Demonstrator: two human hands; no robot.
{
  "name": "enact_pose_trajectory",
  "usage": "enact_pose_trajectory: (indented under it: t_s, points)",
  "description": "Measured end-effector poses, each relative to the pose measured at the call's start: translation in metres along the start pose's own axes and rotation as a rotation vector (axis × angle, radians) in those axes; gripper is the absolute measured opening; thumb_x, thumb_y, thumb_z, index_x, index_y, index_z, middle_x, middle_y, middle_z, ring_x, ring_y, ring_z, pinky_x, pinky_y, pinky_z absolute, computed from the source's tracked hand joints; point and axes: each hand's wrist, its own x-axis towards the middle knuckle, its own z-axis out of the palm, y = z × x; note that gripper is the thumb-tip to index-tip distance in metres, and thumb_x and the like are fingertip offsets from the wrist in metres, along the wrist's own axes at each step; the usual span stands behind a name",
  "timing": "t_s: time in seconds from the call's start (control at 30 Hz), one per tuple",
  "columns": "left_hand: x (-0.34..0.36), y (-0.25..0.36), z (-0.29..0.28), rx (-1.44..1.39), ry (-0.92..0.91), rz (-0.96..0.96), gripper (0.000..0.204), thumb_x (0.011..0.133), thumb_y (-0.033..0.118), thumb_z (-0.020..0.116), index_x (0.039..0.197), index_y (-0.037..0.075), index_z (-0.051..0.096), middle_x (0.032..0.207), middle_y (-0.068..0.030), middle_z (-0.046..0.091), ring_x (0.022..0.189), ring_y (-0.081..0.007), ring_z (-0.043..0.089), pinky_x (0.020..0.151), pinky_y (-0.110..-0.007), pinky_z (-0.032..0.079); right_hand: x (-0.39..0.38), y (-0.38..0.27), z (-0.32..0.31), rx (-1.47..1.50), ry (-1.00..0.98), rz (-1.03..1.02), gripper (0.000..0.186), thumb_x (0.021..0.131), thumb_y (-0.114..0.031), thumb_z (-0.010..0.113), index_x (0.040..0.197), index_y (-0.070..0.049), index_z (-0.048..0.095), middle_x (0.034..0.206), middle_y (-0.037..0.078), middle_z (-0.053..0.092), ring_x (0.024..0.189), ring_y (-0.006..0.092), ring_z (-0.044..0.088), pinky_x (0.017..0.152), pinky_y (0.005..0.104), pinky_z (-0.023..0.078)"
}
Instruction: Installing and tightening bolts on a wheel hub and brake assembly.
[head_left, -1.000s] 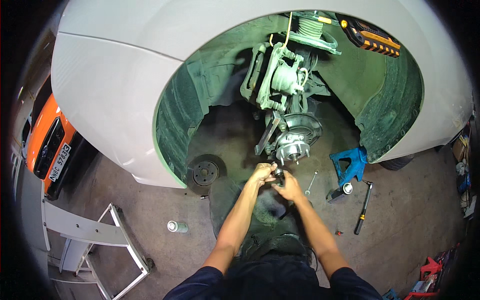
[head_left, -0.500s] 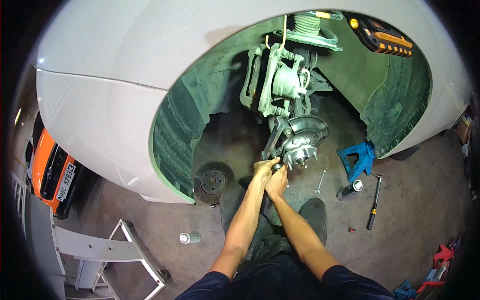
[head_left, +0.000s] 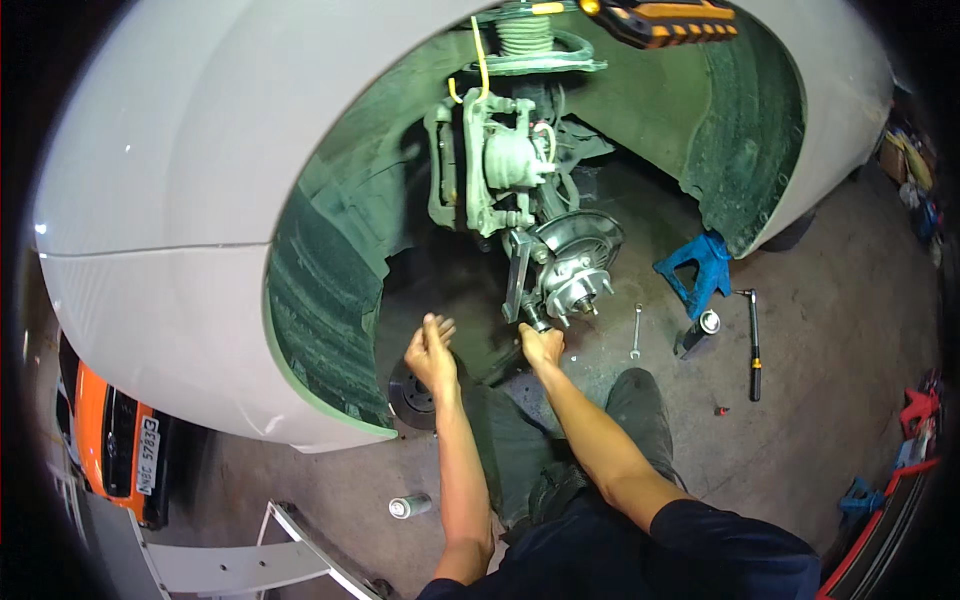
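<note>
My right hand [head_left: 541, 346] is closed around a dark cylindrical metal piece [head_left: 536, 320] just below the wheel hub [head_left: 575, 283]; most of that piece is hidden by the fingers. My left hand [head_left: 432, 358] is in the air to the left, fingers apart and holding nothing, in front of the brake disc [head_left: 405, 400] on the floor. Beside the hub, a flat metal bar [head_left: 517, 275] stands steeply tilted. Behind the hub is a curved dust shield [head_left: 598, 232]. A brake caliper [head_left: 508, 160] hangs above from a yellow hook [head_left: 481, 60].
The pale fender [head_left: 170, 170] arches around me. Right of the hub are a combination wrench [head_left: 637, 332], a blue jack stand [head_left: 697, 275], a spray can [head_left: 700, 333] and a torque wrench [head_left: 755, 345]. Another can [head_left: 409, 506] stands at lower left. A work light [head_left: 660, 22] sits overhead.
My left hand has come off the spot by my right hand and moved left, opening. My right hand stays below the hub. The whole view has shifted, with the wheel well now farther left.
</note>
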Motion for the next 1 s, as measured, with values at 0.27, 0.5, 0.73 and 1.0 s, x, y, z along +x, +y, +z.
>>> enact_pose_trajectory:
  t_s: [0.27,0.5,0.73,1.0]
  points:
    - [-0.071,-0.093,-0.068,0.673,0.074,0.172,0.032,0.088,0.022,0.064,0.100,-0.008,0.065,0.096,-0.0215,0.069,0.093,-0.0324,0.066,0.085,-0.037,0.049,0.007,0.014,0.008,-0.216,0.244,-0.118,0.026,0.075,-0.019,0.067,0.088,0.003,0.066,0.085,0.022,0.069,0.086,0.0375,0.067,0.080,0.0463,0.052]
    - [-0.091,-0.107,-0.111,0.603,0.393,0.004,0.035,0.095,0.022,0.054,0.112,-0.008,0.060,0.112,-0.0241,0.063,0.104,-0.0363,0.059,0.091,-0.041,0.044,0.004,0.002,0.016,0.627,-0.231,0.325,0.018,0.075,-0.020,0.065,0.079,-0.003,0.064,0.073,0.009,0.067,0.080,0.0226,0.070,0.070,0.0367,0.055]
    - [-0.104,-0.106,-0.130,0.624,0.396,0.043,0.035,0.096,0.021,0.054,0.114,-0.008,0.057,0.113,-0.0227,0.063,0.104,-0.0316,0.060,0.092,-0.039,0.045,0.005,0.015,0.016,-0.241,0.220,-0.154,0.035,0.069,-0.026,0.075,0.090,0.001,0.068,0.091,0.022,0.069,0.090,0.0365,0.067,0.084,0.0437,0.052]
    - [-0.103,-0.110,-0.126,0.481,0.417,0.014,0.034,0.093,0.016,0.057,0.116,-0.009,0.056,0.115,-0.0240,0.061,0.108,-0.0329,0.059,0.095,-0.039,0.044,0.026,0.017,0.040,0.913,-0.473,0.442,0.009,0.081,-0.009,0.067,0.083,-0.003,0.060,0.077,0.010,0.067,0.067,0.0184,0.067,0.052,0.0225,0.054]
